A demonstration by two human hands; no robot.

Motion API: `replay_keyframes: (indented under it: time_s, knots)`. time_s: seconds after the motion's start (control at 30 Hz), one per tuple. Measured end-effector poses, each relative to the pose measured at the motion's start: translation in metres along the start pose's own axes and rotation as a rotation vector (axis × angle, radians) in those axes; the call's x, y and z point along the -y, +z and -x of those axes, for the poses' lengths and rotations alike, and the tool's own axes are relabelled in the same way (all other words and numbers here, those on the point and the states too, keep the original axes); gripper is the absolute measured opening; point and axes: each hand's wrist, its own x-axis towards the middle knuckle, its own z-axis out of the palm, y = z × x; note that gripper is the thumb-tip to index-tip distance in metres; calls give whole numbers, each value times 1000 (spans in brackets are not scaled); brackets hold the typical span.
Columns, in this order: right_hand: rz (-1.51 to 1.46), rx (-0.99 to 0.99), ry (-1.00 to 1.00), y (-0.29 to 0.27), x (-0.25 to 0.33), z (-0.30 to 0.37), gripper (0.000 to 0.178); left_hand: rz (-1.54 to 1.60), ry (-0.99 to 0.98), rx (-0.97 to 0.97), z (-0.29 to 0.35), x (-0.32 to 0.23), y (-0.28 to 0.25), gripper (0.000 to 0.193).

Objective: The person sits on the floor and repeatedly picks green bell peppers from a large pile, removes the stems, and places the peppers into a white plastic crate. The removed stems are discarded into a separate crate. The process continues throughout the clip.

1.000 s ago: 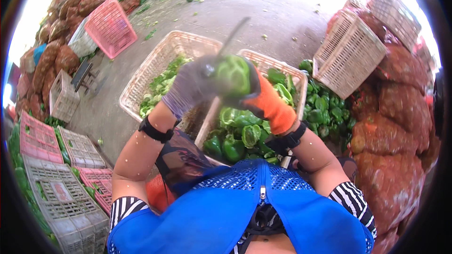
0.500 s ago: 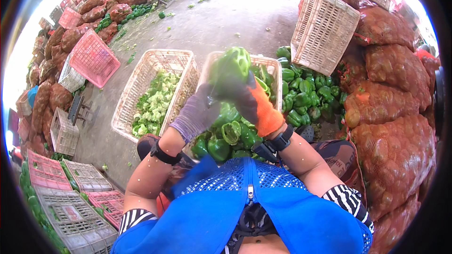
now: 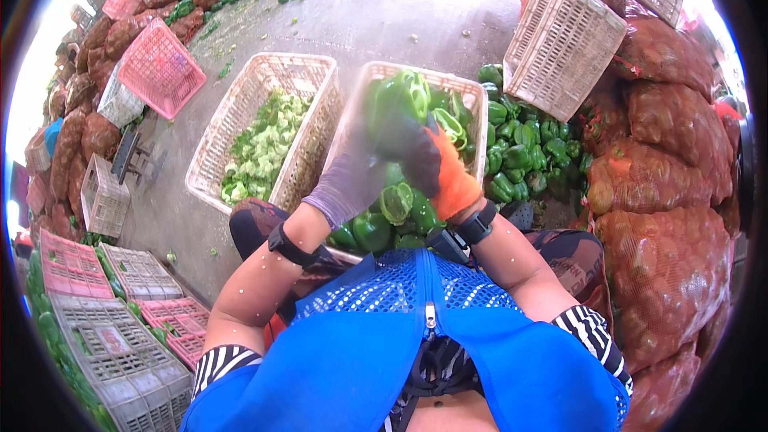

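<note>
A green bell pepper is up over the white crate in front of me, its ribbed end tilted to the far right. My right hand, in an orange glove with dark fingers, grips its near side. My left hand, in a purple-grey glove, is against the pepper's left and near side; motion smears its fingers, and I cannot make out whether they hold anything else. Below my hands, the crate contains whole green peppers and opened ones, such as the hollow pepper piece.
Left of it stands another white crate with pale green pepper cores. Loose green peppers lie on the floor to the right, below a tilted crate. Stacked red mesh sacks line the right side. Pink and grey crates stand at lower left.
The pepper and both hands have come slightly lower, toward the crate. The pepper's end has turned further to the right. The view has tilted a little, so the crates sit higher.
</note>
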Motion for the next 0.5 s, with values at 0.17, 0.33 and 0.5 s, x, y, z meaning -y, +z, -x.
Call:
replay_keyframes:
  time_s: [0.17, 0.33, 0.5]
  knots:
    - [68, -61, -168, -2, -20, -2, 37, -516, 206, -123, -2, 29, 1, 77]
    - [-159, -28, 14, -1, -18, -6, 34, -726, 316, -9, -21, 27, -10, 80]
    - [-265, -106, 158, -7, -14, -1, 36, -548, -93, 196, -25, 17, -12, 80]
